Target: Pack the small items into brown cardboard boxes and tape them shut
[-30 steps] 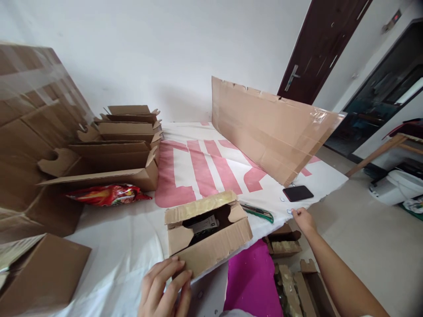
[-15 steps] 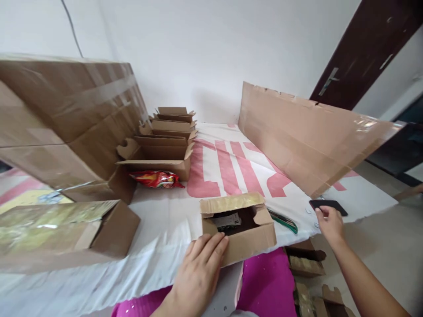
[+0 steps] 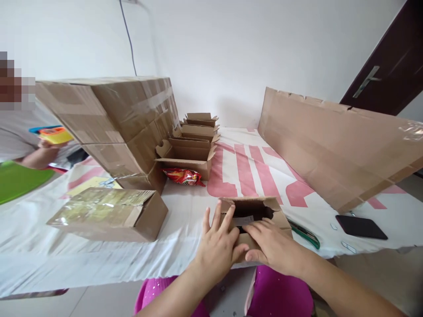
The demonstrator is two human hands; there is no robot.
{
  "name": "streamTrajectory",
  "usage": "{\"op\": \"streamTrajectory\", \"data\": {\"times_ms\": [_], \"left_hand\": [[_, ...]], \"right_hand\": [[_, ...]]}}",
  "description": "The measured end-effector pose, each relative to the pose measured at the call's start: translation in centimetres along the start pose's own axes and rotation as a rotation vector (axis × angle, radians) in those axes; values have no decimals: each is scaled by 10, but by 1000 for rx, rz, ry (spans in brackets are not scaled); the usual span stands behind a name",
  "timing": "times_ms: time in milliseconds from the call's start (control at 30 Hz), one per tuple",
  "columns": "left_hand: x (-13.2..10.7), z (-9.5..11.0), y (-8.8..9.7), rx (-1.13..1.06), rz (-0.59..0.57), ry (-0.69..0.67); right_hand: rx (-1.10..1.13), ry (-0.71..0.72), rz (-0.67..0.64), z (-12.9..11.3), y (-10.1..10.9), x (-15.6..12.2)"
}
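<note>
A small open cardboard box (image 3: 280, 218) stands at the table's front edge between my hands. Inside it, a pale printed label (image 3: 243, 220) shows on something dark I cannot make out. My left hand (image 3: 220, 244) rests over the box's left front corner with fingers spread. My right hand (image 3: 277, 248) lies over the front wall, its fingertips at the opening and its thumb apart on the near side. Right of the box lie a green utility knife (image 3: 306, 235) and a black phone (image 3: 361, 226).
A taped carton (image 3: 105, 215) lies on the left, before a large stack of cartons (image 3: 132, 127). Behind are a row of open boxes (image 3: 187, 154) and a red packet (image 3: 183, 176). A cardboard panel (image 3: 330, 145) stands right. Another person's hand (image 3: 46, 152) holds something colourful at far left.
My right hand has left the phone, which now lies on the table, and has come to the box. My left hand's fingers have spread. The view has swung left, bringing another person into sight.
</note>
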State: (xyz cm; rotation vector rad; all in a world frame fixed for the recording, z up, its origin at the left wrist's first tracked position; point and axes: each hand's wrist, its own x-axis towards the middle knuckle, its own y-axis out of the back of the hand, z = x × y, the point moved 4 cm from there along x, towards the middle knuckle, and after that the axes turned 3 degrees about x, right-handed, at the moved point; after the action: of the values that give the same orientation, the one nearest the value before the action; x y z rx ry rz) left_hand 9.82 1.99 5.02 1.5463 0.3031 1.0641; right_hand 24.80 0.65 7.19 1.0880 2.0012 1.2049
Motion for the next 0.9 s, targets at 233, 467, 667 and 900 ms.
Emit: {"op": "streamTrajectory", "data": {"times_ms": [233,467,667,900], "left_hand": [[-23,-12,-5,-133,148,134],[-43,-20,-29,-223,317,240],[-44,-18,-32,-276,251,215],[-39,-11,-25,-240,124,174]], "right_hand": [[-309,-137,320,25,7,4],[-346,-333,239,90,18,19],[-311,-42,364,60,22,31],[-178,-111,-234,69,-14,69]]}}
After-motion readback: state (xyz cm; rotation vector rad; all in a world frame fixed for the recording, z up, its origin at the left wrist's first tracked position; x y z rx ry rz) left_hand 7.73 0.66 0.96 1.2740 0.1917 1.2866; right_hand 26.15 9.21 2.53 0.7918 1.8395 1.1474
